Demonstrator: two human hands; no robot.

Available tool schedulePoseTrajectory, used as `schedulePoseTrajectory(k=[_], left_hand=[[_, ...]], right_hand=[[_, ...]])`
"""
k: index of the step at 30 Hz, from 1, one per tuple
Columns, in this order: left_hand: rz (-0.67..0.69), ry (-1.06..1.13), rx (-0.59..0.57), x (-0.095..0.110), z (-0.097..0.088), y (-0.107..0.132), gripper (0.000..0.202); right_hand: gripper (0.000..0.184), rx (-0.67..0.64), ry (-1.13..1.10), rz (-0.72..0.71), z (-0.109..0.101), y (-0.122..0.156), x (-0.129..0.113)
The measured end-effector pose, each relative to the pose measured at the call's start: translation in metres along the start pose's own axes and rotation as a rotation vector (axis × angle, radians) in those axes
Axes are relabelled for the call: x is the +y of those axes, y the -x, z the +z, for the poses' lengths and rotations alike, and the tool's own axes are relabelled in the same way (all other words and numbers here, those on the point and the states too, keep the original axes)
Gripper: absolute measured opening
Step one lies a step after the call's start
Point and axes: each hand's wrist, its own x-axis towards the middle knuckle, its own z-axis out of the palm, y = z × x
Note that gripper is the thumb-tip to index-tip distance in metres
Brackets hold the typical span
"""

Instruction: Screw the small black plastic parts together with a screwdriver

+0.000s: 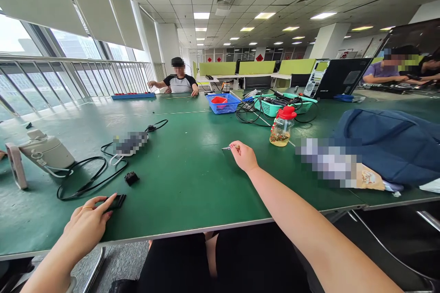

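Observation:
My left hand [85,220] is low on the left, near the table's front edge. Its fingers are closed about a flat, ridged black piece [118,201], partly covered by the index finger and thumb. Just beyond that piece lies a small black block [131,178]. Over the middle of the green table [192,183], my right hand [244,157] pinches a small pointed tool [226,148]. Its slim metal tip points left, and a bit of yellowish handle shows between the fingers; its exact kind is unclear.
A grey device [48,151] and a black cable [92,183] lie left. Right are a red-lidded bottle [282,128], a dark blue bag [388,142], a blue basket [222,106] and a green basket [266,107] with cables. A person [180,83] sits across; others are far right.

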Motion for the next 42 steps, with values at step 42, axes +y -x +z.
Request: schedulePoseTrajectory(k=[42], left_hand=[[0.067,-0.066,-0.05,0.074,-0.027,-0.059,0.056]], right_hand=[[0.03,-0.004,0.017,0.0,0.001,-0.001,0.002]])
